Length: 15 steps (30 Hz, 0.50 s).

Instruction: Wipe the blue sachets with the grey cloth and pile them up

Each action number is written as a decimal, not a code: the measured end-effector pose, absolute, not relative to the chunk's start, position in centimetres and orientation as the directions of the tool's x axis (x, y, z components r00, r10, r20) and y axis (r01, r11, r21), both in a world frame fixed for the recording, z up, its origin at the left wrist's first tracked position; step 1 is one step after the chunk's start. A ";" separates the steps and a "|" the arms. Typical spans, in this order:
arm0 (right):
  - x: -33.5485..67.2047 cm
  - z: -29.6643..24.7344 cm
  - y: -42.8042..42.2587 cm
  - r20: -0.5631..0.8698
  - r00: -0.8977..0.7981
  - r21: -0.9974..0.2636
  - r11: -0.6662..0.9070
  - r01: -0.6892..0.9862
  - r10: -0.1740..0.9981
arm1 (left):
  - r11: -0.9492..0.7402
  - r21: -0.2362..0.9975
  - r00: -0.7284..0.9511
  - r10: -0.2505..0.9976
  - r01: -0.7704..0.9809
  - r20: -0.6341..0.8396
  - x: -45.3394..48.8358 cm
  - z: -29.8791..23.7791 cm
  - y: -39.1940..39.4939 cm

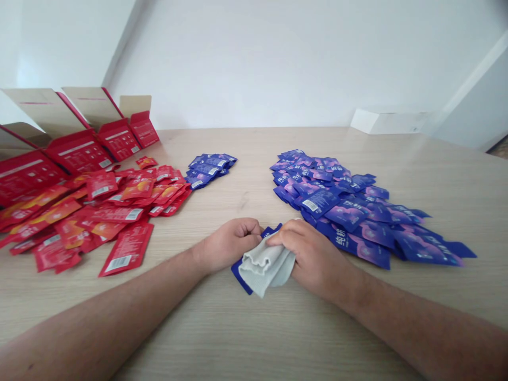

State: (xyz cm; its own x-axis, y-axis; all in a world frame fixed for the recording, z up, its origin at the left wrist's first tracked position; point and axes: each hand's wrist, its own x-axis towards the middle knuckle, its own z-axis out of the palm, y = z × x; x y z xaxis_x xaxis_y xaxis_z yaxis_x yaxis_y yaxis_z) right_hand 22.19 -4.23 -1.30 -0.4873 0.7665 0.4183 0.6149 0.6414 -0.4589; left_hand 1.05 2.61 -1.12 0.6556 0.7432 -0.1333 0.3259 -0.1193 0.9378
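Observation:
Near the middle of the table, my left hand (232,244) is closed on the edge of a blue sachet (241,278). My right hand (317,256) grips a folded, pale grey-white cloth (264,264), which lies over the sachet and hides most of it. Only the sachet's lower left corner and a strip of its top with white print show. To the right of my hands spreads a large pile of blue and purple sachets (349,211). A smaller stack of blue sachets (208,169) sits farther back, left of centre.
Many red and orange sachets (130,185) lie heaped on the left of the wooden table (246,148). Behind them stands a row of red cardboard boxes (77,151) with raised flaps. A white box (387,121) rests at the back right, by the wall.

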 end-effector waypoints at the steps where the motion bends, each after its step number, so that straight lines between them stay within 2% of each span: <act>1: 22.0 -1.3 -4.4 0.406 -0.522 -0.450 0.661 0.600 0.750 | -0.128 0.937 0.653 0.747 0.326 -0.125 1.0 -1.1 2.6; 5: 21.3 -0.9 -5.5 0.357 -0.653 -0.438 0.737 0.515 0.668 | -0.126 0.950 0.643 0.760 0.284 -0.092 1.1 -0.9 2.5; 8: 21.6 -0.4 -5.3 0.410 -0.582 -0.493 0.707 0.507 0.703 | -0.078 0.965 0.598 0.797 0.251 -0.091 0.8 -0.3 2.6; 12: 22.5 -0.2 -4.4 0.439 -0.495 -0.568 0.659 0.494 0.750 | -0.045 0.972 0.426 0.903 0.230 -0.059 -0.8 1.1 5.1; 15: 22.7 -0.4 -4.2 0.441 -0.492 -0.580 0.657 0.483 0.751 | -0.096 0.976 0.233 0.971 0.193 0.050 -2.6 2.3 9.4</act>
